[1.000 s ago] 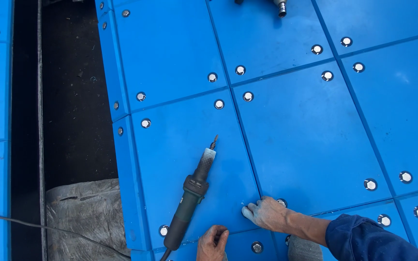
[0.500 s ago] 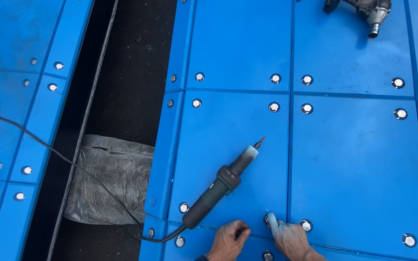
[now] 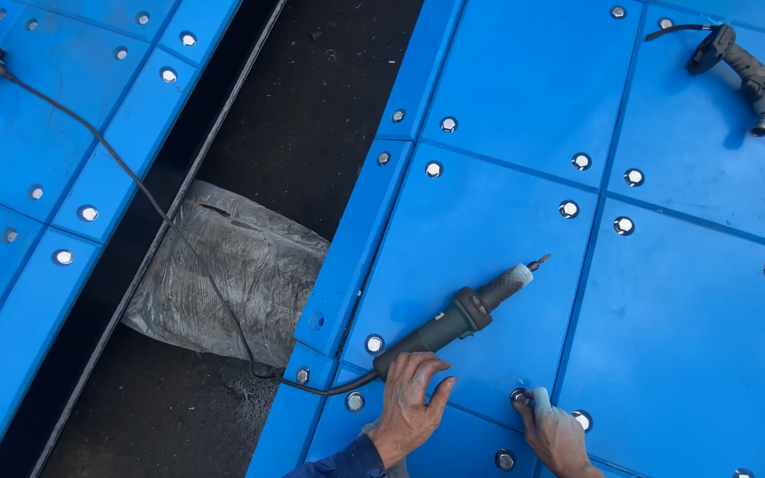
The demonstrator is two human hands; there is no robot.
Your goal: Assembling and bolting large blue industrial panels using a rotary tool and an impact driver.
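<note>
On blue bolted plastic panel (image 3: 489, 221), left hand (image 3: 411, 400) lay spread beside dark green corded heat tool (image 3: 453, 320); right hand (image 3: 555, 432), at four o'clock, pinched small white plug (image 3: 541, 398) over bolt hole.

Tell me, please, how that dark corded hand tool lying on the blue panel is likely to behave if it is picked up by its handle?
The corded tool looks rigid and long, so its metal nozzle end would probably dip. Its cable trails across the gap and would likely drag. Its round barrel might roll if nudged; the left hand rests at its handle.
</note>
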